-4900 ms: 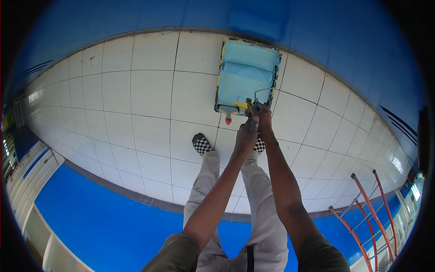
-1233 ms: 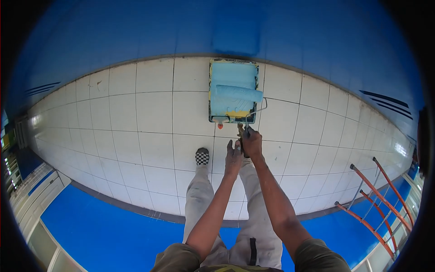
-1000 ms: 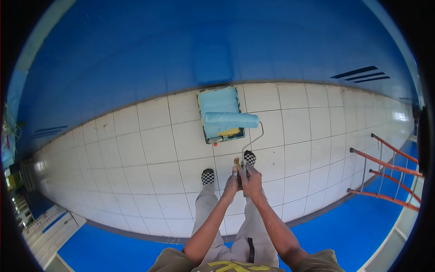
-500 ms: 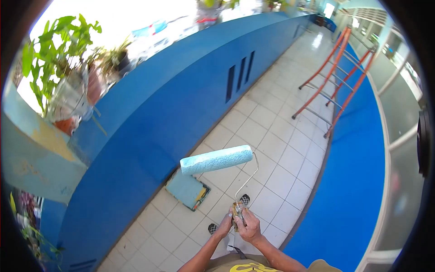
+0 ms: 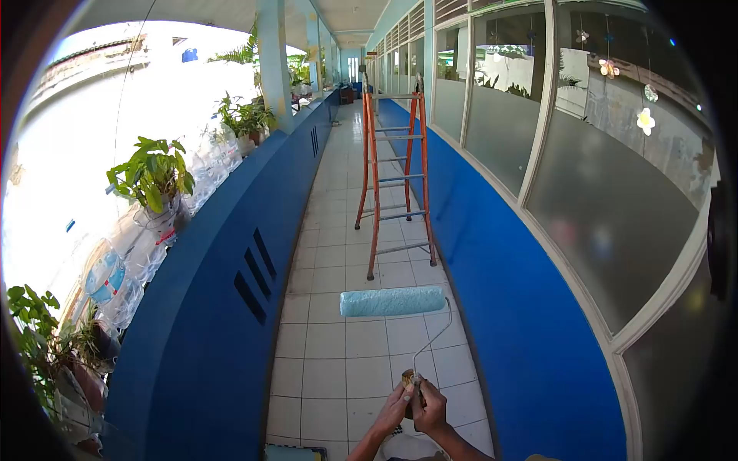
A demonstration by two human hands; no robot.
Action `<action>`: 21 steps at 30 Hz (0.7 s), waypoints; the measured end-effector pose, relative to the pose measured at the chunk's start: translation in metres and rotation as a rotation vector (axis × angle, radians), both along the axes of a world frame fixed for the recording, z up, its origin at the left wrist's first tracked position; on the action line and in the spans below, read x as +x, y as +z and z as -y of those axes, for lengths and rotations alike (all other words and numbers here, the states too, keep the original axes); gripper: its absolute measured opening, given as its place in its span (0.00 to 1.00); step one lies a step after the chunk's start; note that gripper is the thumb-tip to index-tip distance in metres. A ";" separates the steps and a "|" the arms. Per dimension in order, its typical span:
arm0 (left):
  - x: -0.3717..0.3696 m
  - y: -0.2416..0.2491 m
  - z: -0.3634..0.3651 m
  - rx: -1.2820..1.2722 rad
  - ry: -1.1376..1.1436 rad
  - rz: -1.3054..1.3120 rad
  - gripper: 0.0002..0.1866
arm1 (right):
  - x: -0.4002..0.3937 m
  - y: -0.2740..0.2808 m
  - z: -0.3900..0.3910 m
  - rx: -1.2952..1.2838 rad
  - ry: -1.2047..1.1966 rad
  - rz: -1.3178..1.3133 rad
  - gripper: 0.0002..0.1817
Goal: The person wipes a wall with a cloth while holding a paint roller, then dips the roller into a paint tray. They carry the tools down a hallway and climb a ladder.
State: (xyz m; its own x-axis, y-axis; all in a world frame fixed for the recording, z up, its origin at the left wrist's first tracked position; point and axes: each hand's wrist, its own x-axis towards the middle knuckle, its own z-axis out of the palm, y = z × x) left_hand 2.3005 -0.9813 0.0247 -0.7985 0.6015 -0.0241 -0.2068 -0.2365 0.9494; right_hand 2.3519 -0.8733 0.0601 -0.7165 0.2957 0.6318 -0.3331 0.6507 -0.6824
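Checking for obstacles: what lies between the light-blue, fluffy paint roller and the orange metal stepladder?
Only bare white floor tiles show between the roller and the stepladder in the head view.

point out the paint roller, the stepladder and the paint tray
Paint roller (image 5: pixel 393 302), head view, middle of the light-blue sleeve
Stepladder (image 5: pixel 401 177), head view, on a rung
Paint tray (image 5: pixel 296 447), head view, on its rim

rough, nubbly roller sleeve (image 5: pixel 393 302) — smooth metal wire frame (image 5: pixel 432 341) — glossy floor tiles (image 5: pixel 323 340), frosted-looking lower windowpanes (image 5: pixel 592 207)
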 end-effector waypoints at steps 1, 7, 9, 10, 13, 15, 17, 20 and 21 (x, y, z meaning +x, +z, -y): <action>-0.010 0.009 -0.015 -0.012 0.023 -0.092 0.24 | -0.012 -0.001 -0.009 0.005 -0.008 -0.013 0.17; -0.094 0.035 -0.078 -0.038 -0.067 -0.059 0.25 | -0.093 0.016 -0.065 -0.062 -0.136 -0.048 0.14; -0.125 0.036 -0.096 -0.022 -0.108 -0.082 0.26 | -0.116 0.023 -0.083 -0.074 -0.141 -0.030 0.14; -0.138 0.037 -0.102 -0.025 -0.097 -0.136 0.27 | -0.126 0.026 -0.092 -0.088 -0.139 0.001 0.15; -0.173 0.037 -0.113 -0.006 -0.134 -0.052 0.30 | -0.157 0.028 -0.115 -0.068 -0.180 -0.016 0.14; -0.203 0.033 -0.127 0.001 -0.190 0.076 0.31 | -0.184 0.029 -0.131 -0.072 -0.204 -0.004 0.14; -0.233 0.024 -0.134 -0.031 -0.154 0.099 0.31 | -0.212 0.027 -0.138 -0.065 -0.211 -0.016 0.12; -0.295 0.000 -0.153 -0.005 -0.259 0.060 0.31 | -0.267 0.026 -0.156 -0.044 -0.237 -0.060 0.10; -0.312 0.007 -0.161 0.015 -0.276 0.025 0.31 | -0.287 0.026 -0.162 -0.039 -0.245 -0.086 0.10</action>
State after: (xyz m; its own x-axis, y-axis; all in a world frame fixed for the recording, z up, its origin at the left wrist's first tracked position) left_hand 1.9881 -0.8207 0.0317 -0.6039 0.7965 -0.0311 -0.2887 -0.1822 0.9399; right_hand 2.0652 -0.7113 0.0861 -0.5643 0.4797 0.6718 -0.2265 0.6927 -0.6848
